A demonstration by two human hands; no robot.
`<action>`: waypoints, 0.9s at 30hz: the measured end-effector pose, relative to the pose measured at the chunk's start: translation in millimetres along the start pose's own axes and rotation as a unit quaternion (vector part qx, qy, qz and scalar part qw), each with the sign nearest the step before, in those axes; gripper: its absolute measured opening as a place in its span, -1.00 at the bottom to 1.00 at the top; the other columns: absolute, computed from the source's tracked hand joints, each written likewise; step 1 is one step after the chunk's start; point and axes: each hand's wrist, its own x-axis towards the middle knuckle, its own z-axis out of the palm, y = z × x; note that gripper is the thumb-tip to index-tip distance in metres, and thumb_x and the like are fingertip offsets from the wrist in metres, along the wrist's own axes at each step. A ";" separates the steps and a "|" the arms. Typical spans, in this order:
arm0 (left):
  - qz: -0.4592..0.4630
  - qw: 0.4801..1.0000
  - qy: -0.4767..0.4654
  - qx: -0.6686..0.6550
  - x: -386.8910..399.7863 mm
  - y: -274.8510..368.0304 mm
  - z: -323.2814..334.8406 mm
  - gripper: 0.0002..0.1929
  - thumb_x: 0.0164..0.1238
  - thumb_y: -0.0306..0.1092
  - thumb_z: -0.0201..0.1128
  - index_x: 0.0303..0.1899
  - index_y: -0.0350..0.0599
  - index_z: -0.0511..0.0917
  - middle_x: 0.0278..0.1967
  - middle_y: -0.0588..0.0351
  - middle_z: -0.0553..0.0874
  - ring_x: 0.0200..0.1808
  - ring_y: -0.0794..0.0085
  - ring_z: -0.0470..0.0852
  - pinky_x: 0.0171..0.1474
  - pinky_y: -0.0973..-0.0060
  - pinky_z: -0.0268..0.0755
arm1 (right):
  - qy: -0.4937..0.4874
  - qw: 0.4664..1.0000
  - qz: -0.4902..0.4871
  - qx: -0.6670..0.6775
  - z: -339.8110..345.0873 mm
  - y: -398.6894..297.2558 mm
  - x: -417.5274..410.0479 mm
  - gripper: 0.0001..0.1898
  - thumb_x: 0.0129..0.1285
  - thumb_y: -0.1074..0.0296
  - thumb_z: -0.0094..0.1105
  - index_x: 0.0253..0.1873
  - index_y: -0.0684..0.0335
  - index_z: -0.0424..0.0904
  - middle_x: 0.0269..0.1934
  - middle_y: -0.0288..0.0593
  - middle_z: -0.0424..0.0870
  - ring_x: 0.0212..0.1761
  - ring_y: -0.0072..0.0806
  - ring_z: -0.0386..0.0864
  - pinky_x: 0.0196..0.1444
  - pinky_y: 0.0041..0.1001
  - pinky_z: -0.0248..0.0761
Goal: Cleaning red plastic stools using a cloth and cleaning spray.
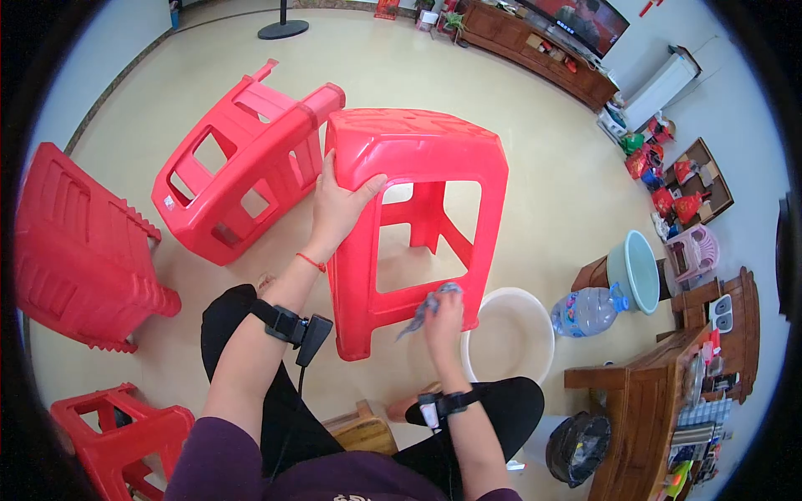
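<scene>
A red plastic stool point(432, 153) stands upright right in front of me. My left hand point(341, 203) grips its near left corner just below the seat, thumb on the near face and fingers around the side. Lower down, my right hand point(446, 313) holds a grey-blue cloth point(429, 307) against the stool's bottom crossbar, near the right leg. Part of the cloth hangs loose to the left of the fingers. A white plastic basin point(542, 338) sits on the floor beside that right leg, partly hidden by it.
Another red stool point(250, 169) lies on its side behind my left hand. A stack of red stools point(81, 250) stands at far left, with a red stool point(125, 432) below. To the right are a large plastic water bottle point(586, 312), a pale blue basin point(634, 272), a wooden table point(626, 413) and a black-lined bin point(576, 448).
</scene>
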 end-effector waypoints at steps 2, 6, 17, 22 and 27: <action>-0.002 1.000 0.007 0.001 2.7 -10.5 -0.3 0.03 -0.09 0.11 0.45 0.30 -0.39 0.10 0.10 -0.29 0.45 0.14 0.01 0.45 0.19 0.26 0.30 | -0.001 0.999 0.030 -0.030 -12.5 19.2 17.3 -0.74 -0.04 0.57 0.19 -0.17 0.32 0.48 -0.14 0.03 0.45 -0.10 0.01 0.43 -0.04 -0.17 0.35; 0.015 1.000 0.021 0.007 -1.8 -4.9 4.4 0.04 -0.10 0.11 0.45 0.30 -0.39 0.11 0.09 -0.29 0.45 0.13 0.02 0.46 0.19 0.26 0.30 | 0.025 0.997 0.060 -0.037 -23.1 38.6 29.3 -0.78 -0.03 0.57 0.19 -0.21 0.34 0.47 -0.17 0.04 0.46 -0.10 0.00 0.46 -0.05 -0.21 0.36; 0.013 1.000 0.022 -0.005 -5.9 -4.5 4.2 0.02 -0.09 0.09 0.46 0.29 -0.39 0.12 0.04 -0.27 0.47 0.09 0.02 0.49 0.13 0.29 0.36 | 0.015 0.998 0.056 0.030 13.9 -2.2 -7.7 -0.74 -0.06 0.53 0.28 -0.22 0.34 0.47 -0.16 0.05 0.47 -0.10 -0.01 0.45 -0.06 -0.20 0.35; 0.008 1.000 0.023 0.007 -3.6 -2.5 5.1 0.00 -0.09 0.09 0.45 0.28 -0.38 0.14 0.03 -0.26 0.48 0.08 0.03 0.50 0.13 0.29 0.36 | -0.045 0.995 0.032 0.081 43.9 -69.2 -41.9 -0.71 -0.09 0.51 0.32 -0.20 0.32 0.48 -0.18 0.03 0.46 -0.13 -0.02 0.46 -0.09 -0.21 0.38; 0.004 1.000 0.006 -0.002 0.5 -2.2 -1.2 -0.02 -0.09 0.09 0.46 0.28 -0.34 0.16 0.02 -0.25 0.48 0.08 0.05 0.50 0.12 0.29 0.37 | -0.104 0.987 0.007 0.123 49.6 -92.1 -46.2 -0.68 -0.13 0.56 0.30 -0.20 0.32 0.48 -0.22 0.04 0.46 -0.19 0.01 0.48 -0.15 -0.20 0.40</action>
